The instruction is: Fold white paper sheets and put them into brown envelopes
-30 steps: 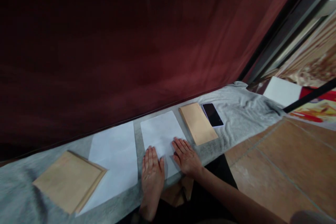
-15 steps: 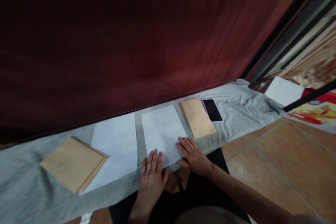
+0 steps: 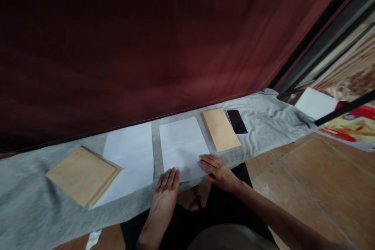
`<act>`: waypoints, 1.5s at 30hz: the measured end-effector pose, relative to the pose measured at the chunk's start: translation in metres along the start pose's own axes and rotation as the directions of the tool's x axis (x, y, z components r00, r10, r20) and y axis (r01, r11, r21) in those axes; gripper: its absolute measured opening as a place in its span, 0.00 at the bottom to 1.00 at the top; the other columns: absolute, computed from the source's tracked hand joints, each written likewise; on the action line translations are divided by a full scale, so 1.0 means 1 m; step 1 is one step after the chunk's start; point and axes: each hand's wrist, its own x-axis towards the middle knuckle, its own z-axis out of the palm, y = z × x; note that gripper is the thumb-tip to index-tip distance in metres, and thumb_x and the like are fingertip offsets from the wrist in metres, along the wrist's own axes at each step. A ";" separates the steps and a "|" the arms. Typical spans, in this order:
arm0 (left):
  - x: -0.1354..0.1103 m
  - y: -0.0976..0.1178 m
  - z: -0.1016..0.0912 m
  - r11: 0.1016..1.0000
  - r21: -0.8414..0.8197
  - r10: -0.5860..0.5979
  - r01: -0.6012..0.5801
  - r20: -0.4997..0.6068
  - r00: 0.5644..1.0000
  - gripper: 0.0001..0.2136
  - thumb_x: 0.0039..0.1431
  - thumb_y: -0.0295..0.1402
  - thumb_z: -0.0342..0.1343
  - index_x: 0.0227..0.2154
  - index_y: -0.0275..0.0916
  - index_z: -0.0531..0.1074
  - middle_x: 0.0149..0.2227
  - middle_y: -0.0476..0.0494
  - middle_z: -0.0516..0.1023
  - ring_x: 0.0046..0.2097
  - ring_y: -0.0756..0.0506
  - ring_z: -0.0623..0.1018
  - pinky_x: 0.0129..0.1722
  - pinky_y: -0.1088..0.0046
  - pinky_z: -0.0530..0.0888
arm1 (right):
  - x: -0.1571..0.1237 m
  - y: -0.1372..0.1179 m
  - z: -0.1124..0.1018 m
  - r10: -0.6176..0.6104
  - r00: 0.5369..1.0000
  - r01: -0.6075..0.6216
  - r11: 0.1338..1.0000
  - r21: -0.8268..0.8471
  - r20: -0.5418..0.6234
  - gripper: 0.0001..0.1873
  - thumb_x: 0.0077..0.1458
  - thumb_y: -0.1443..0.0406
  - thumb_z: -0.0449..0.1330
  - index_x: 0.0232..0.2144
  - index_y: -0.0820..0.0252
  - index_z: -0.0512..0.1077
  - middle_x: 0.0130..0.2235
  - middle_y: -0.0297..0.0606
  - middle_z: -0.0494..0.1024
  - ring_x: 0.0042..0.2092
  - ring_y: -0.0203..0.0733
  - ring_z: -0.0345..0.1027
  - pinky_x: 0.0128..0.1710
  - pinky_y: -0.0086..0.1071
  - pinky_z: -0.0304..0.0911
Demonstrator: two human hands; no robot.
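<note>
A white sheet of paper (image 3: 183, 140) lies flat on the grey cloth in front of me. My left hand (image 3: 166, 189) rests at its near left corner, fingers stretched out and side by side. At the near right corner is my right hand (image 3: 218, 170), its fingers extended over the paper's edge. Neither hand grips anything. To the left lies a second white sheet (image 3: 131, 156), partly covered by a few stacked brown envelopes (image 3: 82, 175). Right of the nearer paper sits another stack of brown envelopes (image 3: 221, 129), beside a dark-screened phone (image 3: 237, 122).
Grey cloth (image 3: 269, 117) covers the long narrow surface, wrinkled at the right end. A dark red curtain-like panel (image 3: 164, 66) rises behind it. On the right are a dark frame bar (image 3: 316, 35), a white flat object (image 3: 316, 102), colourful packaging (image 3: 351, 127) and tiled floor (image 3: 307, 172).
My left hand has drawn slightly left and its thumb has come in beside the fingers. My right hand has shifted a little to the right. The papers, envelopes and phone lie as before.
</note>
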 end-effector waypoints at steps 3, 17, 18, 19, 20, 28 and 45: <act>-0.017 0.005 -0.011 0.999 -0.035 0.035 -0.038 -0.075 0.997 0.24 0.60 0.22 0.45 0.56 0.41 0.74 0.57 0.41 0.78 0.57 0.41 0.78 0.55 0.63 0.75 | -0.012 0.008 -0.005 -0.002 1.000 0.001 0.995 0.099 0.010 0.29 0.61 0.72 0.53 0.64 0.55 0.66 0.64 0.44 0.70 0.66 0.47 0.61 0.67 0.50 0.56; -0.022 -0.036 -0.019 0.755 -0.636 -0.259 0.161 -0.064 0.964 0.18 0.59 0.26 0.46 0.44 0.46 0.79 0.52 0.46 0.82 0.54 0.45 0.81 0.54 0.63 0.79 | -0.013 0.000 -0.027 0.294 0.956 -0.252 0.860 0.444 -0.027 0.15 0.69 0.56 0.53 0.46 0.49 0.78 0.46 0.38 0.82 0.49 0.45 0.77 0.51 0.38 0.73; -0.020 -0.034 -0.020 0.747 -0.644 -0.264 0.162 -0.065 0.962 0.18 0.60 0.26 0.46 0.44 0.46 0.79 0.51 0.46 0.82 0.53 0.45 0.81 0.55 0.63 0.78 | -0.012 0.000 -0.026 0.296 0.955 -0.246 0.842 0.479 -0.031 0.14 0.68 0.56 0.54 0.47 0.50 0.78 0.48 0.39 0.81 0.50 0.45 0.77 0.52 0.38 0.72; -0.020 -0.033 -0.020 0.740 -0.653 -0.264 0.158 -0.066 0.962 0.18 0.61 0.27 0.46 0.44 0.46 0.79 0.51 0.46 0.83 0.53 0.45 0.81 0.55 0.64 0.78 | -0.011 -0.001 -0.026 0.296 0.955 -0.237 0.823 0.516 -0.035 0.15 0.68 0.55 0.56 0.48 0.51 0.77 0.49 0.40 0.81 0.51 0.46 0.76 0.53 0.39 0.72; -0.021 -0.031 -0.021 0.731 -0.665 -0.262 0.155 -0.064 0.963 0.17 0.62 0.28 0.46 0.44 0.46 0.79 0.50 0.46 0.83 0.52 0.45 0.81 0.55 0.64 0.78 | -0.012 -0.001 -0.027 0.298 0.954 -0.229 0.802 0.551 -0.039 0.15 0.67 0.54 0.56 0.48 0.52 0.77 0.50 0.41 0.81 0.52 0.46 0.75 0.53 0.40 0.71; -0.025 -0.033 -0.024 0.612 -0.768 -0.371 0.187 -0.070 0.926 0.13 0.65 0.42 0.51 0.40 0.44 0.79 0.45 0.43 0.84 0.48 0.43 0.83 0.52 0.64 0.79 | -0.001 -0.005 -0.029 0.501 0.866 -0.376 0.644 0.666 0.004 0.15 0.63 0.51 0.61 0.37 0.54 0.80 0.40 0.38 0.83 0.45 0.48 0.78 0.47 0.38 0.73; 0.027 -0.026 -0.026 0.386 -0.797 -0.641 0.464 0.131 0.757 0.22 0.59 0.54 0.53 0.38 0.41 0.78 0.38 0.44 0.84 0.41 0.43 0.82 0.42 0.68 0.78 | 0.051 0.001 0.007 0.716 0.697 -0.418 0.443 0.793 -0.033 0.23 0.56 0.44 0.61 0.32 0.58 0.77 0.30 0.36 0.79 0.34 0.43 0.72 0.35 0.33 0.70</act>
